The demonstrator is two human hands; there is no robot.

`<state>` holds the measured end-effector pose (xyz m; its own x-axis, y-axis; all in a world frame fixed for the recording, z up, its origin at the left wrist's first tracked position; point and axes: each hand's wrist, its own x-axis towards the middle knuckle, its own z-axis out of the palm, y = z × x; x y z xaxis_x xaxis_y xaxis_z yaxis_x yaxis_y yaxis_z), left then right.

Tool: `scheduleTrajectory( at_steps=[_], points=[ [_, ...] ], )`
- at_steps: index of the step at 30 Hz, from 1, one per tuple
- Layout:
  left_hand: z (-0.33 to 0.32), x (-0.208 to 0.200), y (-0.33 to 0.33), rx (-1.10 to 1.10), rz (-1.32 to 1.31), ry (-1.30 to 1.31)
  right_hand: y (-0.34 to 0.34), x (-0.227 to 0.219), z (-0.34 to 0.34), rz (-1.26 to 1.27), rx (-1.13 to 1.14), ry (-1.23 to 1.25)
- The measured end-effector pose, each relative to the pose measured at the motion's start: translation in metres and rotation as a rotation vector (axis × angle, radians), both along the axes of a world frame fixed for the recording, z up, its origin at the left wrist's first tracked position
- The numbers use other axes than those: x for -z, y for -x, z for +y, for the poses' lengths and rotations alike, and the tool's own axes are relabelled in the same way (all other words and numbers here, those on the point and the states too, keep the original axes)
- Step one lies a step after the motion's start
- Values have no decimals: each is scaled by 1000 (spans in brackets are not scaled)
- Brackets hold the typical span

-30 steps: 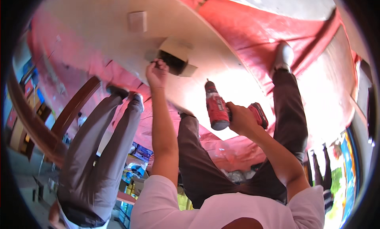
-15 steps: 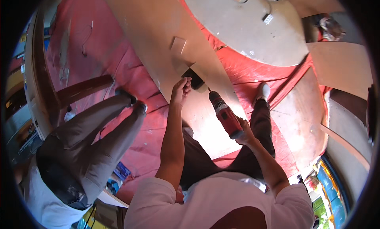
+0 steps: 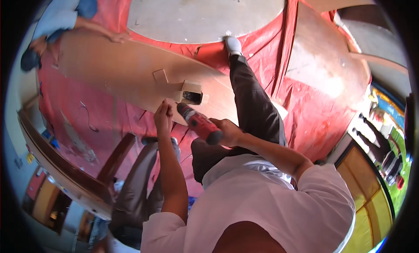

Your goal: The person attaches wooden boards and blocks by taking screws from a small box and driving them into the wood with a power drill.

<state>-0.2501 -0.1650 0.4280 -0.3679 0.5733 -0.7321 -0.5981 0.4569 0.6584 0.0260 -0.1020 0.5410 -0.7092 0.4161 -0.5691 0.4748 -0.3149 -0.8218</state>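
My right hand is wrapped round the grip of a red and black cordless drill. The drill's front end points up and left, close to my left hand. That hand is closed in a pinch, fingertips up, and whatever sits between the fingers is too small to make out. Just beyond the two hands, a small open cardboard box with dark contents rests on a long brown board. A small square piece lies on the board left of the box.
A co-worker at the far left has a hand on the board's edge. Another person's legs are at my lower left, near a wooden frame. Red sheeting covers the floor. A rounded pale panel lies beyond the board.
My view has swung round, bringing the board's far end and the co-worker there into sight. My left hand has come away from the box, and the drill now slants further left.
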Motion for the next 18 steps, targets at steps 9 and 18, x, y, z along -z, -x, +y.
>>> scheduleTrajectory(
  at_steps=[9, 18],
  points=[
    [91, 70, 43, 64, -18, 142, 37, 75, 129, -148, 44, 1],
    [168, 158, 120, 351, -332, 230, 132, 152, 140, -153, 438, -18]
  ],
)
